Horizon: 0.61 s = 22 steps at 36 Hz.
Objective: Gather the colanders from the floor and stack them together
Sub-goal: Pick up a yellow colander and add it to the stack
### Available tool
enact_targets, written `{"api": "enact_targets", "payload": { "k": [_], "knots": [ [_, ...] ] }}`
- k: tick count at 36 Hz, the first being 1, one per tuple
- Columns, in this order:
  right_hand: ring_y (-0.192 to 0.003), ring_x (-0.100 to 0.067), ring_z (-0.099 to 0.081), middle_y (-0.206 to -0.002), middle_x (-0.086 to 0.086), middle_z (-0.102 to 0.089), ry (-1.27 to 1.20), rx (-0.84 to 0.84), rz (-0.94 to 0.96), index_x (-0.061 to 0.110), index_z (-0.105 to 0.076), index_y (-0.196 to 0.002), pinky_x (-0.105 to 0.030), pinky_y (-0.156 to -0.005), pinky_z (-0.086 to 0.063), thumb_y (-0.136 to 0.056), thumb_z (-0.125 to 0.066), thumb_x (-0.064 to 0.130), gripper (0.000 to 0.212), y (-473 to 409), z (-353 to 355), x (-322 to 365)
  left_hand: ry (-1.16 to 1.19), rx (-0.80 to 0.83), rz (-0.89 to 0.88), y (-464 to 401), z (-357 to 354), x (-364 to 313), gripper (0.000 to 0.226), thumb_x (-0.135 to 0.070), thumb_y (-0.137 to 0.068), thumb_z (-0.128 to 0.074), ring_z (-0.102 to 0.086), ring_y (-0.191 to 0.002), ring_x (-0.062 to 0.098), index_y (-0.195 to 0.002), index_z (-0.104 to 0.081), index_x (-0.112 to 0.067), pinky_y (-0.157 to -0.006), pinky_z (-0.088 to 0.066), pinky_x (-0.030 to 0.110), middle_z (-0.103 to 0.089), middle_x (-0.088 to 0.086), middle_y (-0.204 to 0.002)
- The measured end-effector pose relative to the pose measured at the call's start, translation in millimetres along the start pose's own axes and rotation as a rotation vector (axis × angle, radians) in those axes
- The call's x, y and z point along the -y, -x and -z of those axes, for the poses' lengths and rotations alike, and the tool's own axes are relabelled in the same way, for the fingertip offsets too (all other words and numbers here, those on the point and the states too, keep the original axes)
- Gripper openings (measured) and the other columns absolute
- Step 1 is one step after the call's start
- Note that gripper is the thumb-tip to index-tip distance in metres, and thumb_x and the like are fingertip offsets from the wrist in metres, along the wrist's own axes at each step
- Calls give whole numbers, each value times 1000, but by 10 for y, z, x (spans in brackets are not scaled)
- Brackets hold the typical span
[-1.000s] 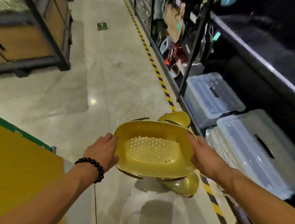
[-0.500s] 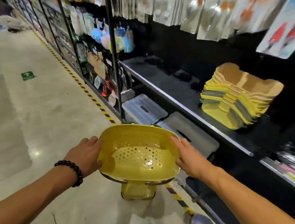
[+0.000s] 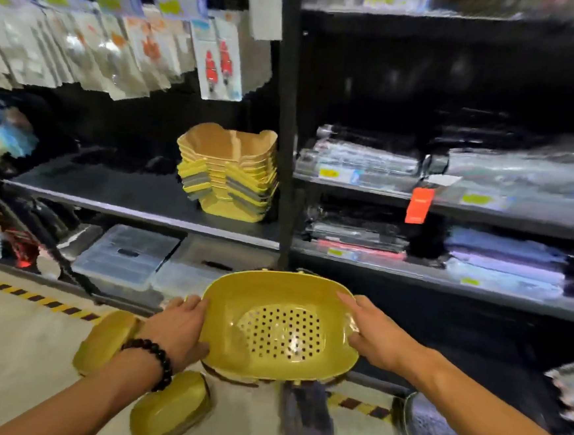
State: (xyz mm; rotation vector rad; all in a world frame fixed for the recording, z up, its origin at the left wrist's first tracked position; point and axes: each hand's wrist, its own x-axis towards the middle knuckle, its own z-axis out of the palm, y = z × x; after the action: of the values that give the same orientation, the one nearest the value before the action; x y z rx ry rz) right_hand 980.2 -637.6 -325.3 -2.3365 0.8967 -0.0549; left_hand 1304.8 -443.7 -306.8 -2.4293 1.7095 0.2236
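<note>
Right now both hands hold a yellow colander (image 3: 280, 326) by its rim: left hand (image 3: 177, 329) & right hand (image 3: 377, 334), fingers curled on opposite edges. Behind, a colander stack (image 3: 227, 173) sits on the shelf (image 3: 126, 194).

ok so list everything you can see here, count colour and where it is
held colander: one, yellow, perforated base, between both hands, above the floor
colanders on floor: two, yellow, lower left, one beside the left wrist, one nearer the camera
stack of colanders: one stack, yellow, grey and tan, on the black shelf
storage boxes: at least two, clear, under that shelf
hanging packets: many, mostly clear, upper left
flat packaged goods: many, blurred, shelves at right
tag: one, orange-red, right shelf edge
hazard tape: yellow and black, along the floor
bracelet: one, dark beads, left wrist
left hand: grips the colander's left rim
right hand: holds the right rim
</note>
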Motion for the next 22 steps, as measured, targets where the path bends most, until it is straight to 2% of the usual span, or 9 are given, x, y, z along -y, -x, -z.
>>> {"api": "enact_targets", "payload": {
  "k": [3, 7, 11, 15, 18, 22],
  "knots": [
    [-104, -21, -56, -123, 5, -43, 17, -35, -91, 66, -10, -138, -40, -89, -52, -81, -58, 16, 90, 466, 288, -668, -12, 28, -72, -234, 84, -814, 71, -51, -81, -65, -41, -123, 21, -140, -36, -27, -92, -50, 41, -44, -6, -135],
    [-102, -21, -57, -117, 5, -43, -18, -61, -195, 59, -16, -145, -43, -89, -53, -80, -58, 12, 91, 1167, 683, -1577, -40, 25, -178, -479, 69, -1944, 73, -52, -81, -65, -41, -123, 22, -142, -36, -25, -95, -49, 42, -44, -4, -136],
    [-114, -28, -55, -124, -1, -45, -11, -68, -277, 46, -24, -151, -46, -96, -49, -80, -58, 9, 87, 1798, 1039, -2414, -65, 49, -279, -685, 40, -3043, 72, -53, -81, -66, -43, -124, 25, -141, -39, -24, -100, -46, 42, -45, -1, -134],
    [-125, -30, -51, -136, -8, -46, -9, -79, -364, 37, -22, -157, -43, -104, -44, -83, -60, 9, 88, 2334, 1288, -3124, -60, 83, -338, -808, 7, -3974, 71, -54, -77, -68, -45, -117, 26, -137, -42, -27, -95, -48, 46, -46, -1, -126],
    [-132, -30, -46, -145, -10, -43, 6, -89, -401, 34, -19, -159, -39, -108, -39, -87, -63, 10, 88, 2614, 1437, -3528, -44, 90, -354, -879, -60, -4472, 71, -57, -75, -67, -44, -113, 24, -134, -41, -28, -86, -52, 43, -45, -4, -121],
    [-134, -32, -45, -149, -11, -43, -9, -72, -432, 34, -17, -160, -44, -110, -38, -86, -62, 12, 89, 2780, 1545, -3936, -20, 83, -369, -1029, -214, -4911, 69, -60, -72, -65, -44, -108, 19, -130, -42, -31, -79, -54, 39, -45, -7, -115]
  ]
}}
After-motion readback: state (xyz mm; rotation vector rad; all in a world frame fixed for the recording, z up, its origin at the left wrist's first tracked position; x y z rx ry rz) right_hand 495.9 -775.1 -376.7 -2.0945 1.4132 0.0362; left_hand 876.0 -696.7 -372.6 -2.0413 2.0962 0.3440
